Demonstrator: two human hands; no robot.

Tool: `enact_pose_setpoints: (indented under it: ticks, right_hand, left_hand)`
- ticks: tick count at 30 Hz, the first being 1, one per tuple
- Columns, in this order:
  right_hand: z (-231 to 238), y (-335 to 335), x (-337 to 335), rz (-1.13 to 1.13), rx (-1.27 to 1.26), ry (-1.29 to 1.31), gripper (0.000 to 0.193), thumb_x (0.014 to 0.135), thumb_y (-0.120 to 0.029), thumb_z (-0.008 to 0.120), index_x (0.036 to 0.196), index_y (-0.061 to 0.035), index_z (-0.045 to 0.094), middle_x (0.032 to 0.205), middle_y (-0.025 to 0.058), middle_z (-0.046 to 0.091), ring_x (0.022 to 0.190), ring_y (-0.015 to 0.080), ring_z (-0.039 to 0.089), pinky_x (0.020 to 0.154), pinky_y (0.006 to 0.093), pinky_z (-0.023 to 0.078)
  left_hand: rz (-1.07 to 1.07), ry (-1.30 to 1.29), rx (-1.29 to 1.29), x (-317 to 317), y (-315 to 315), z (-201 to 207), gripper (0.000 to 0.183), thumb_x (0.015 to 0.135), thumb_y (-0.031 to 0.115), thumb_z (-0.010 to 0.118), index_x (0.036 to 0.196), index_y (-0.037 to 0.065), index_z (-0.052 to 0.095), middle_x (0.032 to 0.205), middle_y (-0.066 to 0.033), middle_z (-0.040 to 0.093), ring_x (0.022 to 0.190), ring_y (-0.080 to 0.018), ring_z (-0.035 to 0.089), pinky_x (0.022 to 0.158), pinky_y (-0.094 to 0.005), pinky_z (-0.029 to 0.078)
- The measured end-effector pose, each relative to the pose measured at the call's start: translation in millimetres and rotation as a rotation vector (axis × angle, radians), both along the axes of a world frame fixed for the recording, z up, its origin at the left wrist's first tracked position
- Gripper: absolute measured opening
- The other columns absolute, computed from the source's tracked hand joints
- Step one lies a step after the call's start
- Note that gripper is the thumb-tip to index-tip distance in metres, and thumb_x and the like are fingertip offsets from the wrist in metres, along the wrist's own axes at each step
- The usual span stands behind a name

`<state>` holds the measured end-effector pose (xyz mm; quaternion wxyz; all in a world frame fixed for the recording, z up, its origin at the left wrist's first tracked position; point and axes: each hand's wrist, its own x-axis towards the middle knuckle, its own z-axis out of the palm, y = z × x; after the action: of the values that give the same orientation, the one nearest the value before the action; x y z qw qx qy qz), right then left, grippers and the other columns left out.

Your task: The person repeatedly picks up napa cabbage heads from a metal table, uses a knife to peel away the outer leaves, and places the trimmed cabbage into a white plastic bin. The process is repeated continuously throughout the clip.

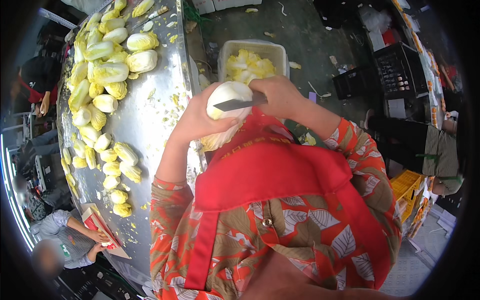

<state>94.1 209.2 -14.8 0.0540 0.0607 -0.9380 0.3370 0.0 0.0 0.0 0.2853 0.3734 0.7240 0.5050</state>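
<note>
My left hand (192,120) is wrapped round a napa cabbage (231,93), its white base turned up and its yellowish leafy end down by my apron. In my right hand (276,92) is a knife (234,104), gripped by its handle, with the dark blade lying across the white base of the cabbage. Whether the blade has cut in, I cannot tell. Just beyond my hands stands a pale plastic basket (286,52) holding yellow leaf trimmings (248,64).
To the left, a metal table (142,105) bears a long heap of napa cabbages (107,71) and leaf scraps. A person (75,235) at its near left end handles a red box (95,223). Black crates (400,70) and a yellow crate (404,187) stand on the right.
</note>
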Motion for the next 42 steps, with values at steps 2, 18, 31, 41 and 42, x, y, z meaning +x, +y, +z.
enact_pose_setpoints:
  ticks: [2, 18, 31, 41, 42]
  right_hand:
    - [0.6, -1.1, 2.0, 0.002, -0.040, 0.041, 0.015, 0.070, -0.016, 0.063, 0.081, -0.0072, 0.062, 0.073, 0.0143, 0.064, 0.072, 0.0365, 0.062, 0.064, 0.0456, 0.048]
    - [-19.1, 0.4, 2.9, -0.198, 0.022, -0.018, 0.013, 0.071, -0.014, 0.064, 0.081, -0.0062, 0.065, 0.077, 0.0161, 0.065, 0.075, 0.0360, 0.063, 0.067, 0.0455, 0.049]
    - [-31.8, 7.3, 1.0, -0.303, 0.034, -0.096, 0.014, 0.072, -0.016, 0.062, 0.080, -0.0052, 0.064, 0.076, 0.0182, 0.065, 0.077, 0.0373, 0.062, 0.070, 0.0470, 0.049]
    - [-45.2, 15.7, -2.1, -0.386, 0.038, -0.175, 0.021, 0.071, -0.011, 0.060, 0.091, -0.0048, 0.066, 0.082, 0.0183, 0.065, 0.081, 0.0368, 0.062, 0.071, 0.0441, 0.049]
    - [-46.3, 17.1, -1.6, -0.382, 0.053, -0.186, 0.021, 0.072, -0.011, 0.060, 0.091, -0.0047, 0.066, 0.082, 0.0184, 0.065, 0.081, 0.0369, 0.062, 0.072, 0.0440, 0.049]
  left_hand:
    - [-0.052, -0.044, 0.006, -1.5, -0.3, 0.3, 0.062, 0.063, 0.025, 0.080, 0.116, 0.002, 0.055, 0.101, -0.0122, 0.065, 0.095, -0.0211, 0.063, 0.086, -0.0313, 0.048]
    - [0.065, 0.095, -0.054, 4.6, 12.4, -9.9, 0.065, 0.062, 0.027, 0.079, 0.117, 0.001, 0.054, 0.099, -0.0152, 0.065, 0.093, -0.0251, 0.064, 0.083, -0.0334, 0.049]
    - [0.143, 0.274, -0.103, 10.4, 28.9, -20.1, 0.051, 0.067, 0.027, 0.076, 0.107, 0.003, 0.055, 0.093, -0.0198, 0.065, 0.088, -0.0367, 0.064, 0.075, -0.0397, 0.051]
    - [0.268, 0.481, -0.079, 14.7, 49.4, -32.6, 0.055, 0.068, 0.025, 0.077, 0.111, 0.001, 0.054, 0.095, -0.0209, 0.064, 0.088, -0.0381, 0.063, 0.075, -0.0416, 0.051]
    - [0.276, 0.493, -0.059, 15.5, 51.1, -35.5, 0.052, 0.068, 0.024, 0.076, 0.110, 0.001, 0.055, 0.096, -0.0209, 0.064, 0.088, -0.0389, 0.062, 0.074, -0.0430, 0.050]
